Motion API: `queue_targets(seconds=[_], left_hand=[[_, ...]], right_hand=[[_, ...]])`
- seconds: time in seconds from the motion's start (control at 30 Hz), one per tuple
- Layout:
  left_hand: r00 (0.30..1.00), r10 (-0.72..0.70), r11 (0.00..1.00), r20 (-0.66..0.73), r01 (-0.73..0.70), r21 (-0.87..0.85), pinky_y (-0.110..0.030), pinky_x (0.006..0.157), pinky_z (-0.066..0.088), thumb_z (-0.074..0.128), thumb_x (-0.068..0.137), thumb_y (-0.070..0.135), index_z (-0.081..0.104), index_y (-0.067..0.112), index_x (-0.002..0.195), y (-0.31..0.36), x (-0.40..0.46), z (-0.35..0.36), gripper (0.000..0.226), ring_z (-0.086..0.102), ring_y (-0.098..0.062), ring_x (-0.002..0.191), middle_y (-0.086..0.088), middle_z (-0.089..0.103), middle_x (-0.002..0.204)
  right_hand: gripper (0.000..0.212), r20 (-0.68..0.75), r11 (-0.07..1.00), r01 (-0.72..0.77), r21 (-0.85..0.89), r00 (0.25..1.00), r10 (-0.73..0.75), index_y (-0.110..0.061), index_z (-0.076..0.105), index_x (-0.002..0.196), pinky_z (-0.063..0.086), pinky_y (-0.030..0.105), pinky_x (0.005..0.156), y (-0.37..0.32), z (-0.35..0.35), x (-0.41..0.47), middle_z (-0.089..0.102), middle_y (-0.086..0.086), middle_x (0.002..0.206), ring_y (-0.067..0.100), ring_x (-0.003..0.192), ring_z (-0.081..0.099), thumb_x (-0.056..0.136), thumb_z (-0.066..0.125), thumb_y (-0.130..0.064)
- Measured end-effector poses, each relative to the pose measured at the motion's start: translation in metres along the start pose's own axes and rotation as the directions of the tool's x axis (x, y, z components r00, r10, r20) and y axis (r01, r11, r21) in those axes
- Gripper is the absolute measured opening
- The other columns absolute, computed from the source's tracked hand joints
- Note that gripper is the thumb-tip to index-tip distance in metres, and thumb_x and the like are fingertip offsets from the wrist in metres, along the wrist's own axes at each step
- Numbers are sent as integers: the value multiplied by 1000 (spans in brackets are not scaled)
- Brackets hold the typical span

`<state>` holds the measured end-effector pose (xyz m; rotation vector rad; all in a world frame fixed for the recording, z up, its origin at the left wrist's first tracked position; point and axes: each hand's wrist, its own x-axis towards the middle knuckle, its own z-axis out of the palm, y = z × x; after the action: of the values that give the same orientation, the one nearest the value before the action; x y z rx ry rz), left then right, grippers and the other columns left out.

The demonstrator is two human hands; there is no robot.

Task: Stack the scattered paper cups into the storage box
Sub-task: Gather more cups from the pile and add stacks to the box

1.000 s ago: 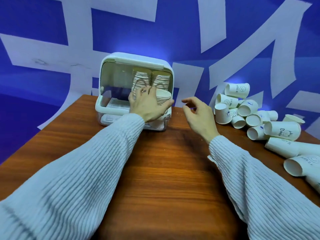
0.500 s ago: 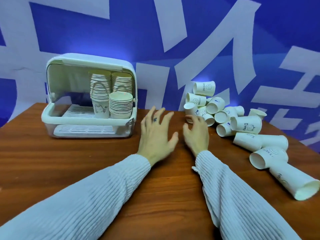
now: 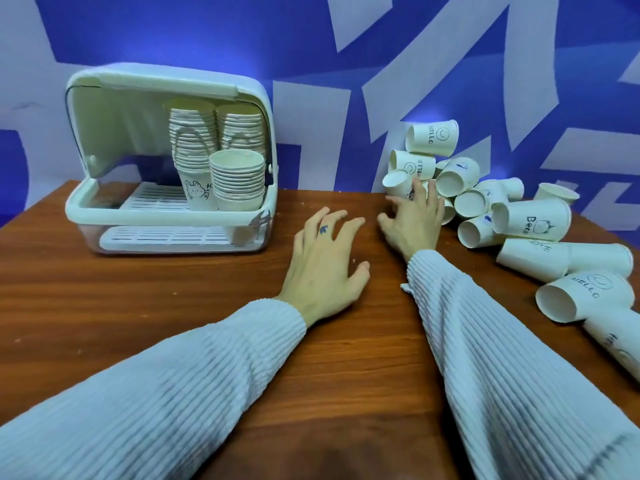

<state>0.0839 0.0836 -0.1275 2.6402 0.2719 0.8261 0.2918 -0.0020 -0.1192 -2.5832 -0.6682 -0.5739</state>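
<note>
Two rear cup stacks point(image 3: 216, 133) half-hidden.

The table point(image 3: 173, 306) is brown wood-grain with a smooth, faintly shiny finish. The storage box point(image 3: 166, 216) is pale, glossy plastic with a clear, see-through base and a slotted white plastic tray point(image 3: 162, 235). The cups point(image 3: 530, 220) are matt white paper with printed drawings. Both sleeves point(image 3: 173, 393) are ribbed, soft-looking knit cloth. The blue and white wall point(image 3: 311, 46) behind looks smooth and matt.

A staged recording set: wooden table point(image 3: 138, 306) against printed blue backdrop point(image 3: 311, 36).
</note>
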Motion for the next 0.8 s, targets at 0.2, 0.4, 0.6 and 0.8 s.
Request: queue_targets(seconds=[0.2, 0.4, 0.6, 0.8], left_hand=[[997, -74, 995, 28, 76, -64, -48, 121, 23, 60, 93, 42, 37, 28, 153, -1, -3, -4, 66, 12, -22, 151, -1, 31, 161], [997, -75, 993, 36, 78, -90, -45, 121, 25, 58, 94, 43, 37, 28, 153, 0, -7, -3, 64, 13, -20, 151, 1, 30, 161], [996, -86, 990, 29, 88, -113, -44, 120, 25, 58, 94, 44, 37, 29, 152, 6, 2, -14, 64, 15, -19, 150, 2, 30, 160], [995, -68, 956, 76, 87, -280, -42, 120, 29, 66, 92, 43, 30, 27, 156, 35, -11, -5, 76, 26, -22, 147, 0, 30, 158]], right_hand=[[43, -155, 971, 21, 238, 988, 17, -21, 67, 125, 33, 45, 117, -11, -10, -24, 51, 8, 142, 31, 136, 44, 84, 66, -34], [73, -132, 948, 0, 317, 990, 44, -22, 38, 155, 26, 45, 124, -22, -8, -19, 31, 8, 165, 28, 152, 29, 90, 64, -40], [51, -190, 964, 1, 266, 980, 51, -19, 59, 137, 40, 42, 110, -20, -22, -11, 50, 11, 140, 33, 130, 49, 90, 67, -37], [34, -200, 884, -118, 452, 953, 229, -24, 58, 115, 44, 29, 89, -1, -76, -68, 46, 1, 134, 18, 113, 54, 85, 72, -32]])
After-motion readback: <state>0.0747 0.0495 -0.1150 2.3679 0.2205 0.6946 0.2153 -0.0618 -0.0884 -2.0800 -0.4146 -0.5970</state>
